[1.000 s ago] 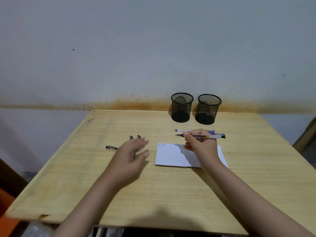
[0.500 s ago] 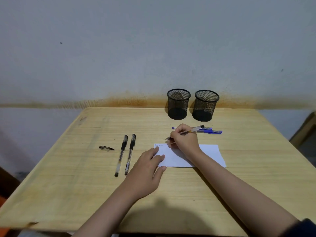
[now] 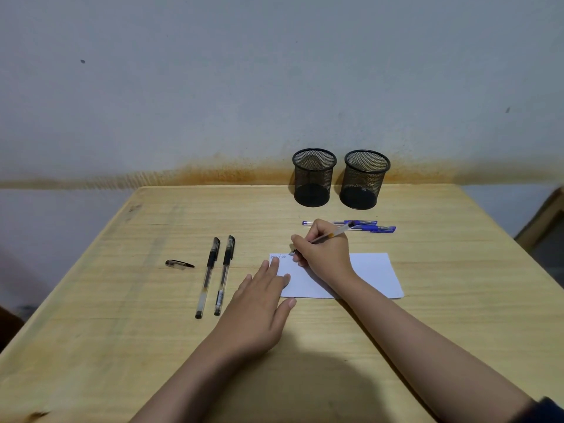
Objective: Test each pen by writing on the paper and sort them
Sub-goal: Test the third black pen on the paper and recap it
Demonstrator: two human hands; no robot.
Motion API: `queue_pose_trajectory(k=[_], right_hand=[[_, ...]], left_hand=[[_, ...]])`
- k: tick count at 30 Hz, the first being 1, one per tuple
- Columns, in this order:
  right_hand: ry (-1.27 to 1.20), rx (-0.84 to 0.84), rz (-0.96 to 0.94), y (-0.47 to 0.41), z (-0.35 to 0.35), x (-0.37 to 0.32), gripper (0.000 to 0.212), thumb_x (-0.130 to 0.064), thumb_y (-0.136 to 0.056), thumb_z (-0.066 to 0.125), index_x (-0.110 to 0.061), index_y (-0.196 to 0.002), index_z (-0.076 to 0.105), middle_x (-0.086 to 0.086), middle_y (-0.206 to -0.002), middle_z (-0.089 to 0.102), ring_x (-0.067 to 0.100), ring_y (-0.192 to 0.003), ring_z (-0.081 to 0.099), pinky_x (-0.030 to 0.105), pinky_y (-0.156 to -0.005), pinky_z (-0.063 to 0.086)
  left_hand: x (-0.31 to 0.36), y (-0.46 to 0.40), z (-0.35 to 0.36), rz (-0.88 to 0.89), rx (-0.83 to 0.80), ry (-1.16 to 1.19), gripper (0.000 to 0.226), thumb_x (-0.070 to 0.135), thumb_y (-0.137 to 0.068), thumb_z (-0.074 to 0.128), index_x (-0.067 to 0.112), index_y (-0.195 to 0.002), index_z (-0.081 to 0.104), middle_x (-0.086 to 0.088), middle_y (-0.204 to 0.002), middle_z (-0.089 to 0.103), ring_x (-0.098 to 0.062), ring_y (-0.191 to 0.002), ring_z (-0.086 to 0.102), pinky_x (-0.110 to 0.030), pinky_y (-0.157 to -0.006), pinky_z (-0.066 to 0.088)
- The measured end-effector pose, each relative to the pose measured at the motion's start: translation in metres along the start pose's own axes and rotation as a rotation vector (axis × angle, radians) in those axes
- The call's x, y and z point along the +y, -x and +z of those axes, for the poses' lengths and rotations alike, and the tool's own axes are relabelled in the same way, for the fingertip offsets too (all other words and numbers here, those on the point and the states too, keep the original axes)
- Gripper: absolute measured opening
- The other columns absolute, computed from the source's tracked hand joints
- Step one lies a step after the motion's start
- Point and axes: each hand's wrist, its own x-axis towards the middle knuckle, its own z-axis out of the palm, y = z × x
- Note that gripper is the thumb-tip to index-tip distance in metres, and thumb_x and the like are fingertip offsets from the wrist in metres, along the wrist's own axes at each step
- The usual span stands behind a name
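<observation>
**Pen put to paper on wooden table**

At the far left of the spread, a loose black pen cap (image 3: 179,264) is seen lying on its side on the wooden table (image 3: 91,300). Just right of it, two capped black pens (image 3: 215,276) are laid side by side, close together but apart, their caps pointed toward the wall.

The left hand (image 3: 259,303) is pressed flat on the table with fingers spread, nothing gripped; its fingertips (image 3: 274,261) are laid over the near-left corner of the white paper (image 3: 372,276). Small blue marks are visible at the sheet's top-left corner, too small to be read.

The right hand (image 3: 323,254) is closed in a writing grip around a clear-barrelled pen (image 3: 334,234), whose tip is held at the paper's top edge, just right of the marks; whether it touches cannot be told. The heel of the hand is rested on the sheet.

Beyond the right hand, two blue pens (image 3: 370,227) are seen lying close together, crosswise on the table. Farther back, two black mesh cups (image 3: 338,178) are stood upright side by side near the stained wall (image 3: 274,87).
</observation>
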Motion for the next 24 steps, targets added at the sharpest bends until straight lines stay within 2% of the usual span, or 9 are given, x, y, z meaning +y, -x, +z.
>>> queue_pose_trajectory(k=[5, 9, 15, 21, 24], right_hand=[[0.033, -0.018, -0.003, -0.0022, 0.0, 0.0017, 0.019, 0.003, -0.08, 0.064, 0.003, -0.068, 0.049, 0.034, -0.065, 0.06, 0.035, -0.056, 0.067, 0.037, -0.053, 0.055], [0.037, 0.005, -0.003, -0.002, 0.0009, 0.0026, 0.021, 0.003, -0.08, 0.063, -0.002, -0.066, 0.048, 0.033, -0.064, 0.06, 0.027, -0.051, 0.065, 0.035, -0.052, 0.055], [0.018, -0.008, 0.004, -0.0025, -0.0001, 0.0023, 0.019, 0.004, -0.08, 0.062, 0.001, -0.067, 0.049, 0.035, -0.065, 0.06, 0.031, -0.052, 0.065, 0.034, -0.051, 0.054], [0.047, 0.025, -0.007, -0.0025, 0.0002, 0.0033, 0.016, 0.003, -0.08, 0.062, 0.006, -0.069, 0.05, 0.035, -0.066, 0.061, 0.034, -0.054, 0.066, 0.032, -0.05, 0.054], [0.043, 0.021, -0.002, -0.0016, -0.0004, 0.0024, 0.016, 0.004, -0.079, 0.062, 0.008, -0.069, 0.049, 0.036, -0.065, 0.06, 0.035, -0.053, 0.066, 0.034, -0.05, 0.055]], left_hand=[[-0.0001, -0.0001, 0.0, -0.003, -0.012, 0.005, 0.059, 0.049, -0.088, 0.017, 0.024, -0.141, 0.027, 0.003, -0.159, 0.003, -0.006, -0.144, -0.007, -0.026, -0.113, -0.003], [0.0002, -0.0006, -0.0013, -0.004, -0.016, 0.001, 0.061, 0.051, -0.088, 0.014, 0.025, -0.141, 0.027, 0.004, -0.159, 0.002, -0.005, -0.144, -0.008, -0.027, -0.114, -0.001], [-0.0001, 0.0, -0.0013, -0.005, -0.023, 0.014, 0.059, 0.049, -0.088, 0.018, 0.024, -0.141, 0.028, 0.004, -0.159, 0.001, -0.002, -0.142, -0.009, -0.026, -0.113, -0.002], [-0.0019, -0.0001, 0.0006, 0.006, -0.008, 0.022, 0.074, 0.059, -0.08, 0.006, 0.024, -0.141, 0.028, 0.003, -0.158, 0.004, 0.003, -0.136, -0.01, -0.027, -0.113, -0.002], [-0.0009, 0.0002, 0.0, 0.0, -0.012, 0.015, 0.07, 0.057, -0.083, 0.008, 0.024, -0.141, 0.028, 0.003, -0.158, 0.004, 0.001, -0.139, -0.009, -0.027, -0.114, -0.001]])
